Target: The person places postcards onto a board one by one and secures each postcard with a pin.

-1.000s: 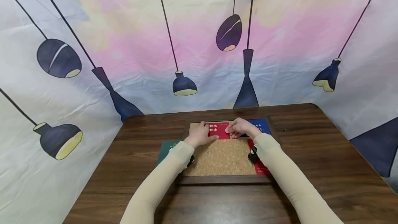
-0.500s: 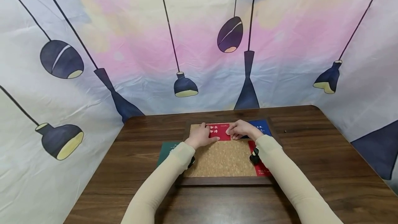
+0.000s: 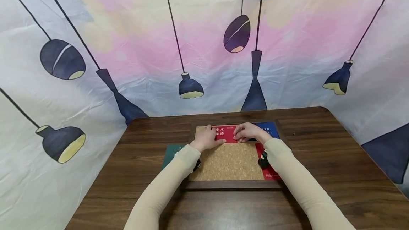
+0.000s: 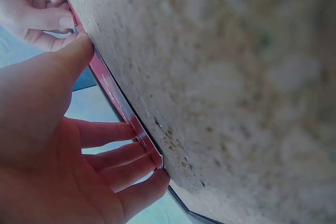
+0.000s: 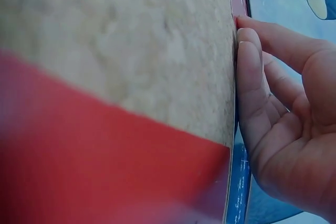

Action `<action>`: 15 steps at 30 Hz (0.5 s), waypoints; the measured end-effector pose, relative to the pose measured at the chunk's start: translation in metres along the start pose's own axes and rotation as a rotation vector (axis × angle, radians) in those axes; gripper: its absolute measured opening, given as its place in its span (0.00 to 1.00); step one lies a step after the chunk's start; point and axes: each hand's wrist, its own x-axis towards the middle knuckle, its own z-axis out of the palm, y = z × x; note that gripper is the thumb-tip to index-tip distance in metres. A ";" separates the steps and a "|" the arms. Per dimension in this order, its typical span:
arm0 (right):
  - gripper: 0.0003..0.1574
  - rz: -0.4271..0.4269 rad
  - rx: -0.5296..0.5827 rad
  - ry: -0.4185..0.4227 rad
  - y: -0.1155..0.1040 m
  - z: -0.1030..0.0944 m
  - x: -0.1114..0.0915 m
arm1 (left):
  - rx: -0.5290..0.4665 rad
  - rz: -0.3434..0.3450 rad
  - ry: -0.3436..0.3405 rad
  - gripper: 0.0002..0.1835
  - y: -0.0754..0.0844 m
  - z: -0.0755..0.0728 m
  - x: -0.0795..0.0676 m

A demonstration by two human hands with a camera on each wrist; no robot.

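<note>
A red card with white lettering [image 3: 227, 135] lies along the far edge of a cork board [image 3: 231, 164]. My left hand [image 3: 204, 140] spans its left part, the thumb at the near edge and the fingers on the left end. That hand's fingers [image 4: 113, 132] stretch out against the card in the left wrist view. At the card's right end my right hand [image 3: 247, 131] pinches the edge between thumb and curled index finger. In the right wrist view, the right hand's thumb and fingertip meet right at the card's edge. Part of the card is hidden under both hands.
A blue card [image 3: 270, 129] lies at the board's far right corner, partly behind the right hand. Another red card [image 3: 271, 174] runs down the right side under the right wrist. A green card [image 3: 170, 154] lies left of the board. The board's dark wooden frame [image 3: 231, 185] borders its near edge.
The right fingertips have shifted slightly on the card's right end. The left hand and the cards stay where they were, apart from a small head-camera movement.
</note>
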 end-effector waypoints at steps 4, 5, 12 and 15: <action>0.11 -0.023 -0.023 0.018 0.000 0.000 -0.003 | 0.007 -0.004 -0.006 0.38 0.001 -0.001 0.001; 0.10 -0.031 -0.034 0.021 0.001 0.001 -0.003 | 0.008 -0.006 -0.007 0.38 0.001 -0.001 0.001; 0.08 -0.043 -0.063 0.063 0.000 0.005 -0.006 | 0.007 -0.010 -0.002 0.38 0.001 0.002 0.001; 0.10 -0.041 -0.085 0.069 -0.002 0.005 -0.006 | 0.006 -0.006 0.002 0.38 0.000 0.001 0.001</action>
